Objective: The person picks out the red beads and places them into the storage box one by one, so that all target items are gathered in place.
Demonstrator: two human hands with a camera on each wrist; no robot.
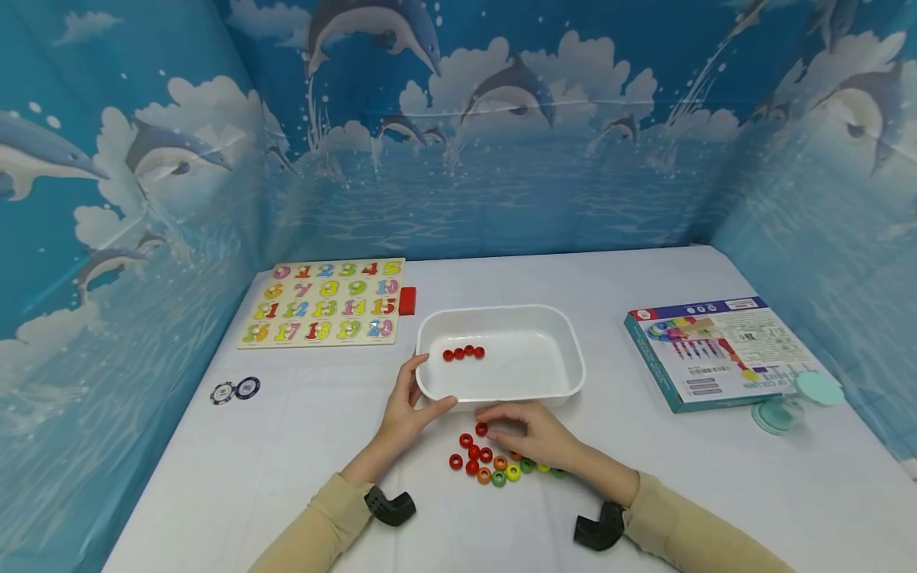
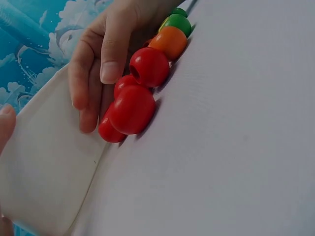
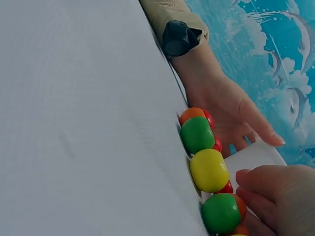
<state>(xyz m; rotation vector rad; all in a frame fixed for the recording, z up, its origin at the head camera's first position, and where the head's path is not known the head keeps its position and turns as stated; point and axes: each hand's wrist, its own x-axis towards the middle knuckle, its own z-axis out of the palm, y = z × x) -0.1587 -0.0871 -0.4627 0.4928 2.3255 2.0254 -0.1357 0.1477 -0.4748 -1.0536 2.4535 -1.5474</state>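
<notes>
My left hand [image 1: 403, 414] holds the front left corner of a white plastic tray [image 1: 501, 396], its thumb on the front rim and its fingers along the left side. Inside the tray, several red beads [image 1: 464, 352] lie in a short row. My right hand [image 1: 537, 434] is just in front of the tray, thumb and forefinger apart on either side of a red bead [image 1: 481, 429]. More red beads [image 1: 472, 467] lie loose on the table beside it. Orange beads [image 1: 484, 476], yellow beads [image 1: 513, 472] and green beads [image 1: 498, 478] lie nearby, some partly hidden under the right hand.
A number puzzle board [image 1: 322, 304] lies at the back left with a red block [image 1: 407, 301] beside it. Two round chips [image 1: 247, 387] are at the left. To the right are a flat toy box [image 1: 723, 350] and a small container with a mint lid [image 1: 820, 388].
</notes>
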